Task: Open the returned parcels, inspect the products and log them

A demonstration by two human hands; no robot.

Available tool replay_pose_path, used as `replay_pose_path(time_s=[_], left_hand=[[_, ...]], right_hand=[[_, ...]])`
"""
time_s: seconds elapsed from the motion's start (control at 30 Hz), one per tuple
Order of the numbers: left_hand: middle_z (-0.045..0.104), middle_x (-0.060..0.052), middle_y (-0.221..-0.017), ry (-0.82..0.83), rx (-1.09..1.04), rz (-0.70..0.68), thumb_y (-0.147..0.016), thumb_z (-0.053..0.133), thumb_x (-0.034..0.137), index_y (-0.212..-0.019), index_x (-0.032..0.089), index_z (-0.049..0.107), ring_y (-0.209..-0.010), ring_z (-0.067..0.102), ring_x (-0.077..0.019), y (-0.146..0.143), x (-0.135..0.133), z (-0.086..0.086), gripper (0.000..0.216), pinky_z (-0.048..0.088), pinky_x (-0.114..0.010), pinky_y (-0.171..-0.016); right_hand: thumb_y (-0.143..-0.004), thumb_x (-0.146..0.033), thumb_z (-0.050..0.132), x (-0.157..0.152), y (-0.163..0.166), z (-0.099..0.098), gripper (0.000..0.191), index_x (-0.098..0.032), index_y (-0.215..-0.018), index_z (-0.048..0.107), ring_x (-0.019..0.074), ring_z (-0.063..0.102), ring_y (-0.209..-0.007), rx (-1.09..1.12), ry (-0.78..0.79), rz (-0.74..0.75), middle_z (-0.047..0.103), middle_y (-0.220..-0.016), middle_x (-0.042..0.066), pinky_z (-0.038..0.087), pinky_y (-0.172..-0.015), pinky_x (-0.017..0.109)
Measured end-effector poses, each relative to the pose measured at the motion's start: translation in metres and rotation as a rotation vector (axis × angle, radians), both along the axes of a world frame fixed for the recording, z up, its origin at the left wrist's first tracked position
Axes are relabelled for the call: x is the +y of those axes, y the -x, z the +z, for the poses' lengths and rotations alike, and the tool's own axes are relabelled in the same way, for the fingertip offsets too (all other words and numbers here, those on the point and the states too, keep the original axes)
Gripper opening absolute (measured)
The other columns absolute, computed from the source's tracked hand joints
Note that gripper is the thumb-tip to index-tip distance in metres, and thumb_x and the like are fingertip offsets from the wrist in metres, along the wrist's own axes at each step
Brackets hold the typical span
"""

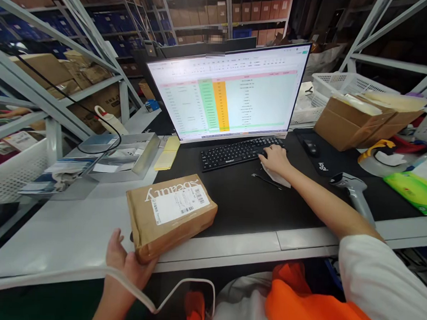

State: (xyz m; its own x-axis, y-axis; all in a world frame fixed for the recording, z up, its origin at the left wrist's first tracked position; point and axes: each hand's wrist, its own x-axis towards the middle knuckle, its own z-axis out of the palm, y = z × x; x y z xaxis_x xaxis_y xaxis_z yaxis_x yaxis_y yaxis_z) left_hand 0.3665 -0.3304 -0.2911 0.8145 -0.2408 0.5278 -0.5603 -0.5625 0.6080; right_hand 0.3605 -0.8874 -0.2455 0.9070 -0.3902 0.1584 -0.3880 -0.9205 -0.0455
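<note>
A brown cardboard box (171, 224) with a white shipping label (179, 204) on top sits across the front of the desk. My left hand (129, 265) grips its near left corner, with some fingertips showing beside it and the rest partly hidden by the box. Over at the right end of the black keyboard (231, 156), my right hand (274, 160) rests on the keys, fingers stretched out and holding nothing. Something whitish (277, 176) lies under that palm, its kind unclear. Behind the keyboard stands a monitor (251, 100) showing a spreadsheet.
A grey barcode scanner (355, 192), a mouse (310, 147) and a tape roll (383, 160) lie to the right. Farther back are open cardboard boxes (353, 121). Yellow note pads (167, 154) and a grey tray (142, 159) stand left. A white cable (153, 308) loops in front.
</note>
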Motion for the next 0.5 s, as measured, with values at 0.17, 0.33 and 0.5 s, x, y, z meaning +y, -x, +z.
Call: replay_pose_path(time_s=[0.17,0.33,0.5], left_hand=[[0.063,-0.009,-0.13,-0.382,-0.395,-0.292,-0.064,0.088,0.032,-0.102,0.032,0.069,-0.129,0.057,-0.0474,-0.025,0.002,0.051,0.043,0.04,-0.077,-0.112],[0.048,-0.009,-0.15,-0.344,-0.207,-0.263,-0.054,0.094,0.055,-0.13,0.027,0.065,-0.137,0.051,-0.0454,-0.056,-0.014,0.113,0.087,0.038,-0.069,-0.119],[0.061,-0.012,-0.142,-0.249,0.349,-0.309,-0.028,0.102,0.046,-0.115,0.025,0.077,-0.136,0.054,-0.0464,-0.09,-0.028,0.142,0.093,0.034,-0.068,-0.119]], right_hand=[[-0.101,-0.045,0.054,0.023,0.065,-0.008,0.04,-0.012,-0.101,0.077,0.0353,0.062,-0.106,0.201,-0.001,0.109,0.072,-0.109,0.02,0.043,-0.091,0.043],[-0.102,-0.034,0.056,0.028,0.095,-0.019,0.03,-0.01,-0.107,0.072,0.0331,0.065,-0.107,0.239,0.003,0.083,0.072,-0.113,0.021,0.045,-0.086,0.039],[-0.102,-0.031,0.057,0.027,0.106,-0.014,0.022,-0.014,-0.114,0.064,0.0291,0.069,-0.093,0.128,-0.081,0.078,0.073,-0.104,0.014,0.045,-0.074,0.035]])
